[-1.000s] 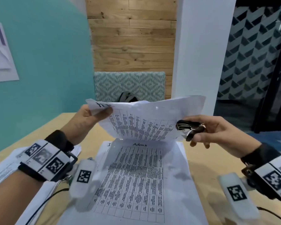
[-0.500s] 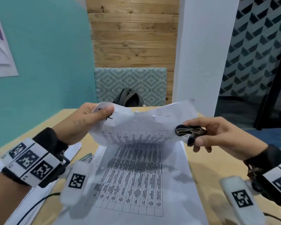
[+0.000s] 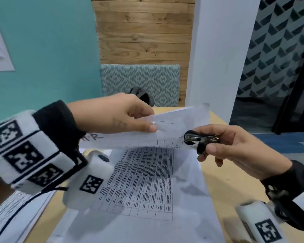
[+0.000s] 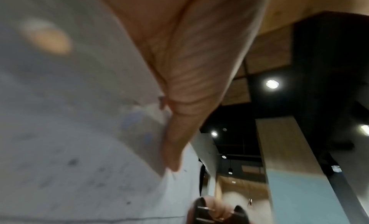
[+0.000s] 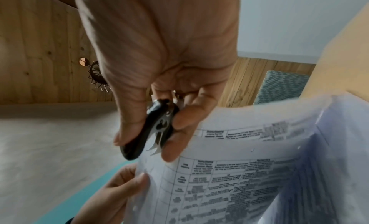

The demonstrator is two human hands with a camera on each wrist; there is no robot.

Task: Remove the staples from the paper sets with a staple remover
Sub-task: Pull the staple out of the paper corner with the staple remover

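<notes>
A stapled paper set (image 3: 147, 181) printed with tables lies on the wooden table, its top edge lifted and folded toward me. My left hand (image 3: 123, 118) pinches that raised edge (image 3: 172, 132) near two staples (image 3: 168, 122). My right hand (image 3: 235, 146) grips a black and chrome staple remover (image 3: 198, 140) whose claws sit against the right side of the raised edge. In the right wrist view the remover (image 5: 153, 129) is held between thumb and fingers, claws pointing at the paper (image 5: 249, 172). The left wrist view shows my fingers (image 4: 179, 85) on the blurred sheet (image 4: 69, 132).
More printed sheets (image 3: 11, 211) lie at the left of the table (image 3: 226, 181). A patterned chair back (image 3: 140, 83) with a dark bag (image 3: 142, 95) stands across the table. A white pillar (image 3: 218, 58) rises at the right, a teal wall at the left.
My left hand has slid right along the raised paper edge, toward the staples, and the edge has folded lower. The right hand with the remover has stayed at the paper's right side.
</notes>
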